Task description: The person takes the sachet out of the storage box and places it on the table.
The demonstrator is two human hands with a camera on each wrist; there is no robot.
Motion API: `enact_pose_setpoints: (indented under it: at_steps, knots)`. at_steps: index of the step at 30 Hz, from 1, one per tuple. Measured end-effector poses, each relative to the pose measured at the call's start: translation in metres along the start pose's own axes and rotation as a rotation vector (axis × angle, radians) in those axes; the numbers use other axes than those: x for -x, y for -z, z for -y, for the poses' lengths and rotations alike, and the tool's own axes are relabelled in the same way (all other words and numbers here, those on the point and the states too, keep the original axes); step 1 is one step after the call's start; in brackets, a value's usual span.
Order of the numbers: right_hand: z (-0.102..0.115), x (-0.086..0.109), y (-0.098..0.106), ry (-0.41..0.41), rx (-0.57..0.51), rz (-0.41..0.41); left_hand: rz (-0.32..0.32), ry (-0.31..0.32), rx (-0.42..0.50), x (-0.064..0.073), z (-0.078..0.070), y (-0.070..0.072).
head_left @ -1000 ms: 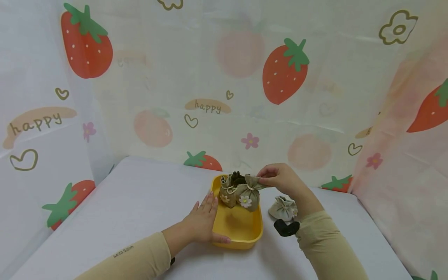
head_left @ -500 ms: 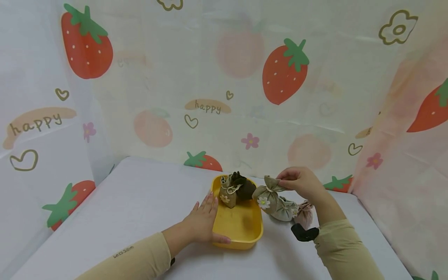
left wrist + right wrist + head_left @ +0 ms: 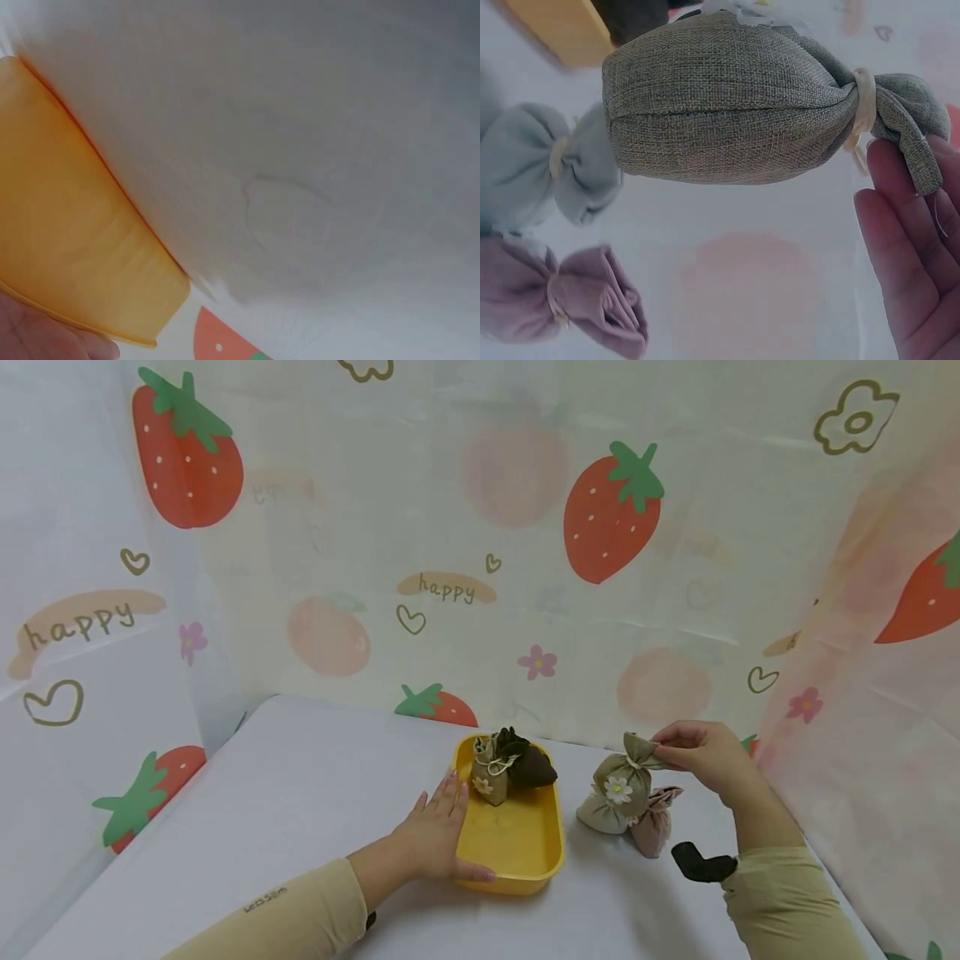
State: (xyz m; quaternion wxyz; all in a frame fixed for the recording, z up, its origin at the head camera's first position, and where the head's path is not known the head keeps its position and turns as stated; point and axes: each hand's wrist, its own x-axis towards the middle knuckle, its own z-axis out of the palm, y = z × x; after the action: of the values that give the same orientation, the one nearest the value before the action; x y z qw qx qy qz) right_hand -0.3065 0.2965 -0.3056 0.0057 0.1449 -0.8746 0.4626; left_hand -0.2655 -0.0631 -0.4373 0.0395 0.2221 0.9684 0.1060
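Observation:
My right hand [image 3: 708,756] pinches the gathered neck of a greyish-tan drawstring pouch [image 3: 628,779] with a white flower, holding it in the air right of the yellow tray [image 3: 510,852]. The right wrist view shows this pouch [image 3: 727,105] from its plain side, its neck tied with a pale cord. My left hand [image 3: 435,831] rests with straight fingers along the tray's left rim, thumb at the near edge. Inside the tray's far end are a tan pouch [image 3: 489,777] with a flower and a dark brown pouch [image 3: 534,767], leaning on the right wall.
A pale grey pouch [image 3: 602,814] and a pink pouch [image 3: 654,828] stand on the white table [image 3: 360,752], partly behind the held pouch. A printed curtain [image 3: 450,510] rises behind the table and at both sides.
My right hand has lifted the greyish-tan pouch out of the tray and carried it right, over the pale grey and pink pouches. The dark brown pouch has tipped rightward. My left hand stays put.

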Motion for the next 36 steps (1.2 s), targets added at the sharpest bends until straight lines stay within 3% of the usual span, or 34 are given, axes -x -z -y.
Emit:
enact_pose_setpoints:
  at_steps: [19, 25, 36]
  knots:
    - [-0.025, 0.024, 0.054, 0.042, -0.012, -0.136, 0.028, 0.02, 0.003, -0.001, 0.0, -0.001]
    - [-0.034, 0.027, 0.064, -0.007, 0.037, -0.156, 0.026, 0.019, -0.002, -0.002, 0.0, -0.002]
    - [-0.045, 0.035, 0.072, -0.05, 0.017, -0.202, 0.02, 0.019, -0.01, -0.001, 0.001, -0.002]
